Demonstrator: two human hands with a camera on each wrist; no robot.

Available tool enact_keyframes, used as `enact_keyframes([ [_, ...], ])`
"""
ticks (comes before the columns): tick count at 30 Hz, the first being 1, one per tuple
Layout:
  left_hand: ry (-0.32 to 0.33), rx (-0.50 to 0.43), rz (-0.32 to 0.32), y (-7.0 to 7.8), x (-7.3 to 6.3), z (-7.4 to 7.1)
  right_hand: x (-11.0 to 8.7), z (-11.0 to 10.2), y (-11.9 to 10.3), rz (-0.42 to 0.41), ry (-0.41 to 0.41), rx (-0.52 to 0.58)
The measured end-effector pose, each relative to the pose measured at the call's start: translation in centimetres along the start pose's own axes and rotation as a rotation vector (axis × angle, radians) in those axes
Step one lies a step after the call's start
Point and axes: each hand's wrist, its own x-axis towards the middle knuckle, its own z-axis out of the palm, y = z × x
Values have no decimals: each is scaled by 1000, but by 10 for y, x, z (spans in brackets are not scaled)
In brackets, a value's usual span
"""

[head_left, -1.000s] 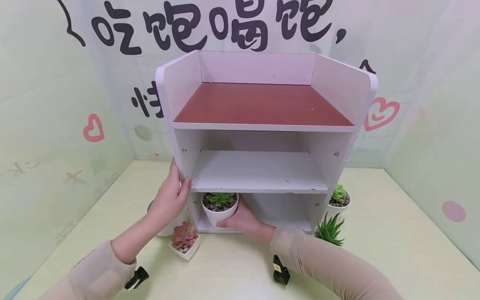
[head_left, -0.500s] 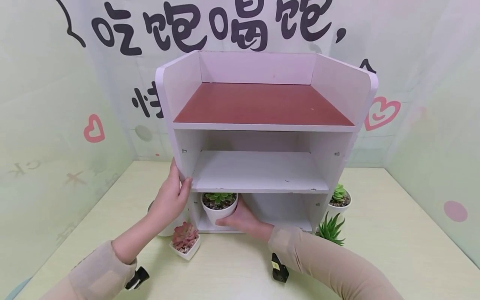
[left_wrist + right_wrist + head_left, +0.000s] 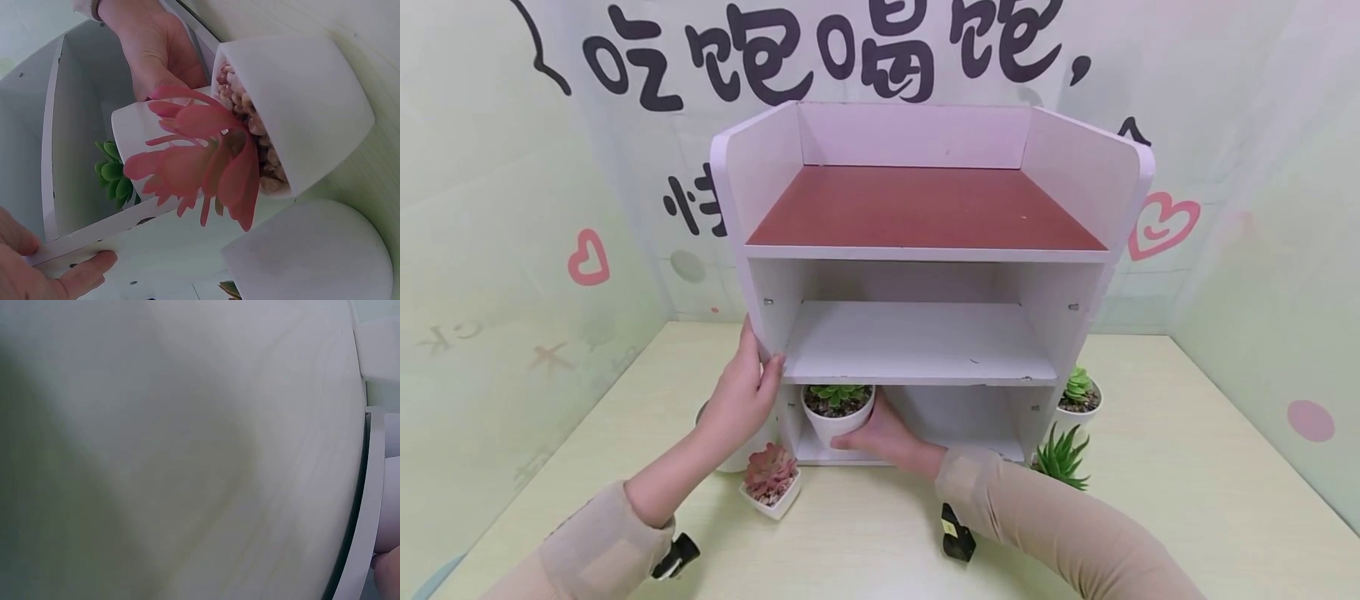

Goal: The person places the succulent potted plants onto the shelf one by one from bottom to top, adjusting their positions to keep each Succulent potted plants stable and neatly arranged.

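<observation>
My left hand [image 3: 737,400] grips the left side panel of a white shelf unit [image 3: 925,208] with a red-brown top, thumb at the front edge and fingers along the outside. In the lower compartment, at its left end, my right hand [image 3: 887,433] holds a white round pot with a green succulent [image 3: 837,427]. Its thumb lies across the front of the pot, and the other fingers are hidden behind it. The left wrist view shows the pot upright in relation to the shelf, with green leaves [image 3: 112,174]. The right wrist view is mostly blurred table.
A pink succulent [image 3: 770,475] in a square white pot stands before the unit's left side, with another white pot [image 3: 737,458] behind it. At the right are a spiky green plant [image 3: 1060,460] and a potted green succulent [image 3: 1078,393]. Above the pot runs the middle shelf board [image 3: 917,342].
The pot and my right hand have shifted very slightly up and back, so the board's edge covers a little more of the leaves. My left hand has stayed in place.
</observation>
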Motion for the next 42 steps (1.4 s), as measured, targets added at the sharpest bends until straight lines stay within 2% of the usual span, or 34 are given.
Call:
enact_keyframes([
  [16, -5, -7, -4, 1, 0, 0, 2, 1, -2, 47, 1, -7],
  [22, 1, -14, 11, 2, 1, 1, -13, -7, -16, 119, -39, 31],
  [26, 8, -27, 12, 2, 1, 1, -33, -23, -34, 171, -86, 76],
  [32, 15, -22, 16, 0, -1, 1, -68, -63, -56, 168, -170, 136],
  [38, 6, -25, 5, 0, 0, 1, -98, -104, -59, 122, -232, 145],
  [42, 3, -27, -1, 0, 0, 1, -115, -125, -53, 107, -236, 144],
])
